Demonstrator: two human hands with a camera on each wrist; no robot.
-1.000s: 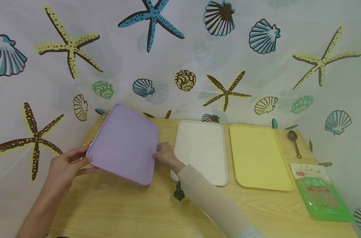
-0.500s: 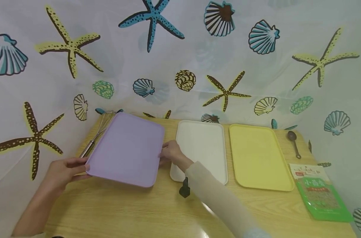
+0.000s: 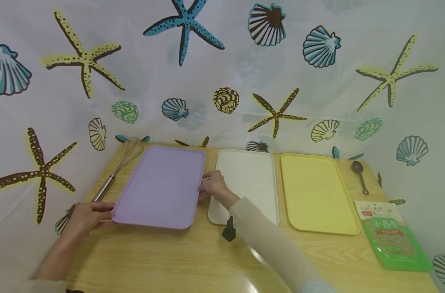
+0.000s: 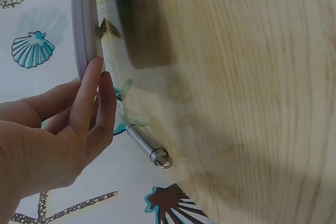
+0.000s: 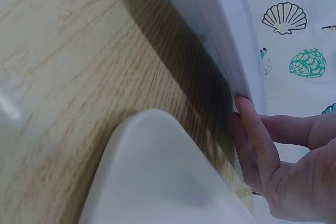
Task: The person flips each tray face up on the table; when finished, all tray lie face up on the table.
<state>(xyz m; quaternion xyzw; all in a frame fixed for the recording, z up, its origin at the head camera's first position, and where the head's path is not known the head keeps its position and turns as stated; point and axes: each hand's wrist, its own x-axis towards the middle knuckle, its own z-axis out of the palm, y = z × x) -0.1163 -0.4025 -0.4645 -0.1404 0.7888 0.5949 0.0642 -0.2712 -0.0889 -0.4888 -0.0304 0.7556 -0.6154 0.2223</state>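
A light purple tray (image 3: 163, 187) is held between both hands over the left part of the table, its long sides running away from the person. At its near left corner, my left hand (image 3: 84, 219) pinches the rim between thumb and fingers; the left wrist view shows the fingertips on the purple rim (image 4: 84, 30). My right hand (image 3: 215, 185) grips the tray's right edge, fingers under it and partly hidden. In the right wrist view a shadow lies on the wood below the tray's side (image 5: 231, 40). A white tray (image 3: 249, 175) lies right beside, partly covered by the right forearm.
A whisk (image 3: 114, 173) lies along the table's left side. Right of the white tray are a yellow tray (image 3: 319, 193), a dark spoon (image 3: 359, 175) and a green-and-white packet (image 3: 394, 236). A curtain printed with shells and starfish (image 3: 222, 61) rises behind the wooden table (image 3: 163, 260).
Both hands have brought the purple tray down from a tilted pose to nearly level and turned it straighter, in line with the other trays. The whisk on the left has come into full view.
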